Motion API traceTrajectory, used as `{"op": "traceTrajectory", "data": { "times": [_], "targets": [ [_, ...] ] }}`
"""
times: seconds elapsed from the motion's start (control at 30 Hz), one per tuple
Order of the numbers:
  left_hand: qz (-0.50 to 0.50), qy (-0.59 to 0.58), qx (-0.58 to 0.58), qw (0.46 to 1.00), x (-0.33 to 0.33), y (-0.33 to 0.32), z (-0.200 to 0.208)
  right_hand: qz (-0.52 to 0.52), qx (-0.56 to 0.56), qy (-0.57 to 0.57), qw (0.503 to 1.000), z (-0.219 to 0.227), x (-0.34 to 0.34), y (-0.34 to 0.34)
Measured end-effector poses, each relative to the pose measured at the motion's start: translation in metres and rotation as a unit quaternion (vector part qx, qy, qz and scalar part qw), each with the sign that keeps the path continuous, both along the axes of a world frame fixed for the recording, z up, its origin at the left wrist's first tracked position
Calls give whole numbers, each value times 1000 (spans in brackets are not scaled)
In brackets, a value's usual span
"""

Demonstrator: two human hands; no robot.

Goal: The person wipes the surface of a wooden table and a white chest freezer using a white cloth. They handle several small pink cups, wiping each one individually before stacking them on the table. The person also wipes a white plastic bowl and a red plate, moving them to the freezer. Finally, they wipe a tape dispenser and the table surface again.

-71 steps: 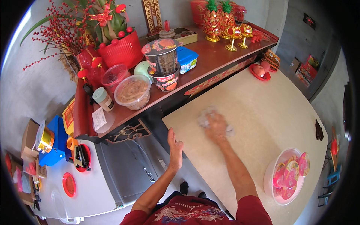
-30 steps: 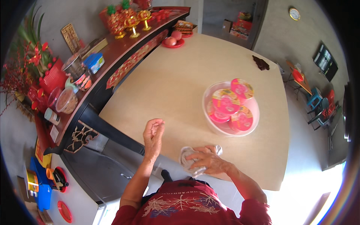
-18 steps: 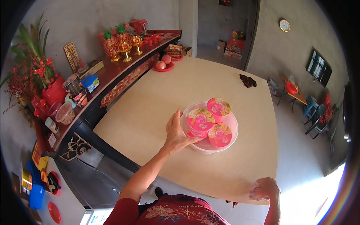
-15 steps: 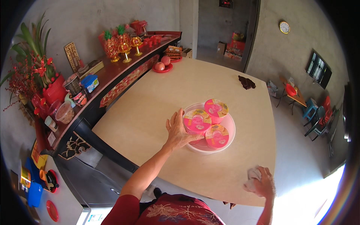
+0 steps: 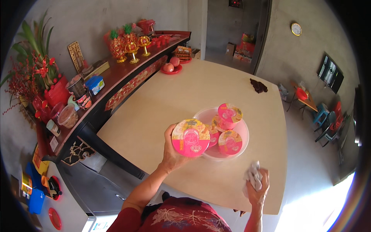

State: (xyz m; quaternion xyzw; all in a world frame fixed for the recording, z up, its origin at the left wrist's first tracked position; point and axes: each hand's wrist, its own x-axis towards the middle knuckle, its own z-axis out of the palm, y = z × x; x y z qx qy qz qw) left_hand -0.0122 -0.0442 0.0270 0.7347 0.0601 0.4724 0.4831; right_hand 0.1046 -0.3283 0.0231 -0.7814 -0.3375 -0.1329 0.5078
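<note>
My left hand [image 5: 170,156] is wrapped round a pink and yellow lidded tub [image 5: 191,138], held up above the table with its printed lid toward me. Beside it on the table stands a pale, translucent round basin [image 5: 244,133]. Several more tubs of the same kind [image 5: 230,142] are piled in the basin, some partly hidden by others and by the held tub. Over the near right part of the table, my right hand [image 5: 259,190] is closed on a crumpled whitish cloth [image 5: 253,176].
The big beige table [image 5: 201,91] carries a dark crumpled cloth [image 5: 258,86] at the far right and a red plate with round pink fruit [image 5: 169,67] at the far left. A dark altar shelf [image 5: 123,80] with gold ornaments, jars and a potted plant runs along the left.
My left hand has lifted one tub out of the basin and brought it nearer to me, uncovering others beneath. My right hand with the cloth has moved a little left and farther in.
</note>
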Motion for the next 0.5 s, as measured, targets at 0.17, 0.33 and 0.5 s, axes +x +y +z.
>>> {"op": "traceTrajectory", "data": {
  "times": [0.17,0.33,0.5],
  "targets": [
    [45,49,100,993,-32,13,-25,209,-68,-220,950,47,-55,124],
    [-133,-75,-337,929,-42,8,-16,313,-15,-263,912,51,-89,208],
    [73,1,25,997,-52,29,-27,170,20,-190,967,48,-74,263]
  ]
}}
